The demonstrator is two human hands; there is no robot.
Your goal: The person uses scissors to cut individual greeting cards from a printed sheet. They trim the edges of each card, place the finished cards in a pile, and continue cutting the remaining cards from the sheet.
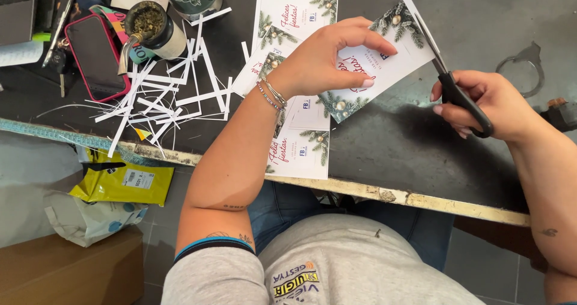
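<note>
Dark table (pixel 384 143) holds paper strips (pixel 162 94), phone (pixel 96 55), cup (pixel 153 25).

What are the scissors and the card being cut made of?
The scissors in the right hand seem to have metal blades, thin and grey, with black handles that look like matte plastic. The card held by the left hand looks like stiff white printed paper: it stays flat in the air, and thin white strips of it lie on the dark table.

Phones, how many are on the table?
1. The phone, in a pink case, lies at the table's far left beside the paper strips; others may be hidden.
</note>
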